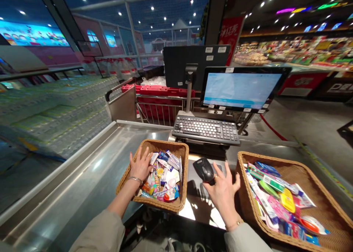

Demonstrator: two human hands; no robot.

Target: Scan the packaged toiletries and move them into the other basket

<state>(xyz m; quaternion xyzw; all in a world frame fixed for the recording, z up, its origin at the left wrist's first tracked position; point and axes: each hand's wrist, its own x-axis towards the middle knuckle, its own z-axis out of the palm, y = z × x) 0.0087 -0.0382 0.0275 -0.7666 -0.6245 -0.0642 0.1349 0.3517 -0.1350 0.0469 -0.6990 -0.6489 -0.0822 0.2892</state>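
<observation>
My left hand reaches into the left wicker basket, its spread fingers resting on the small packaged items heaped inside; it grips nothing that I can see. My right hand hovers over the counter between the two baskets with fingers apart, its thumb side touching a black handheld barcode scanner. The right wicker basket holds several colourful toothbrush packs and other small packages.
A keyboard and a lit till screen stand behind the baskets, with a second monitor's back further off. A steel checkout counter runs to the left. Red shopping baskets sit beyond it.
</observation>
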